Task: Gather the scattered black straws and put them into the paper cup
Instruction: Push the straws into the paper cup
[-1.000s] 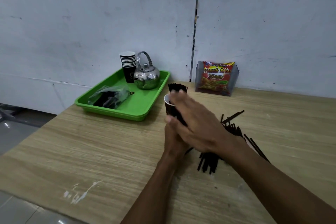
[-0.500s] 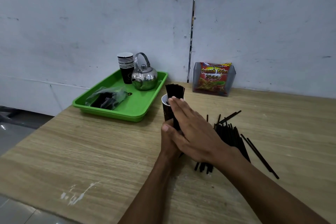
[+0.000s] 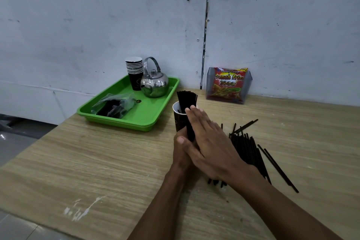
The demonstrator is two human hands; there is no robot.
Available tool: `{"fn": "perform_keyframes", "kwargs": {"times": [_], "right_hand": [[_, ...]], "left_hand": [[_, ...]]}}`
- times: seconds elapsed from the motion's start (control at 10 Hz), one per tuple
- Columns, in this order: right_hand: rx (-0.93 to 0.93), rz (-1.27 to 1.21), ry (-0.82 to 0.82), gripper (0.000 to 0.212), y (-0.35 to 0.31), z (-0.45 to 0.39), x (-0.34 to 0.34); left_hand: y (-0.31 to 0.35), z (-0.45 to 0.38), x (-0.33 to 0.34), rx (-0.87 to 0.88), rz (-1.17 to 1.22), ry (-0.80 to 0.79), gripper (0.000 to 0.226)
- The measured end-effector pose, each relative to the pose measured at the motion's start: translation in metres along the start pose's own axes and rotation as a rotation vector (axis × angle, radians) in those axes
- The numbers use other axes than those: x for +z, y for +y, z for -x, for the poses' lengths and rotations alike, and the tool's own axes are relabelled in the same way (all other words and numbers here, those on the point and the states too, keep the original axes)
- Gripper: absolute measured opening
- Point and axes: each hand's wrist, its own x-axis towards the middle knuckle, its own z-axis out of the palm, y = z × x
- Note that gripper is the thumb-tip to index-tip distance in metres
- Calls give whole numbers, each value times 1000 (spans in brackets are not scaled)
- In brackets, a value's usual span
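Observation:
A dark paper cup (image 3: 178,121) with a white rim stands upright on the wooden table. Just in front of it a bundle of black straws (image 3: 187,101) is held nearly upright, its top above the rim. My left hand (image 3: 181,148) grips the bundle low down; only its thumb and wrist show. My right hand (image 3: 210,142) lies flat against the bundle's right side, fingers straight. Several loose black straws (image 3: 248,150) lie in a heap to the right of my hands, with two single ones (image 3: 277,168) further right.
A green tray (image 3: 140,122) at the back left holds a steel kettle (image 3: 154,84), a stack of paper cups (image 3: 134,72) and a plastic bag (image 3: 115,103). A snack packet in a clear holder (image 3: 228,85) stands against the wall. The table's edge runs along the left.
The bundle now stands straighter and higher beside the cup. My right hand's fingers have stretched out flat along it. The loose straws have not moved.

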Motion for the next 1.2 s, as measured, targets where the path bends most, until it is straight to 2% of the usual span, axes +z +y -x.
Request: {"fn": "perform_keyframes", "kwargs": {"times": [0.1,0.2,0.3,0.4,0.5,0.6,0.7,0.8,1.1,1.2], "right_hand": [[-29,-15,41,68,0,1,-2],[-46,-28,93,67,2,3,-1],[-46,-20,118,69,4,6,0],[-26,-1,79,70,5,6,1],[-20,-108,164,69,8,5,-7],[51,-251,248,65,19,3,-15],[151,-371,276,63,31,-5,-16],[248,-451,265,73,37,-17,-13],[402,-532,127,113,44,-61,15],[393,-525,93,116,45,-68,23]], "left_hand": [[0,-5,4,197,-38,24,19],[-2,-7,-2,208,-128,44,23],[12,3,18,382,-201,118,28],[20,5,21,406,-213,245,33],[24,-6,4,348,-202,228,19],[60,-12,0,380,-46,461,47],[105,-24,-3,468,127,583,45],[133,-51,-17,475,225,621,27],[98,-108,-20,170,186,466,23],[83,-110,-24,47,133,442,23]]}}
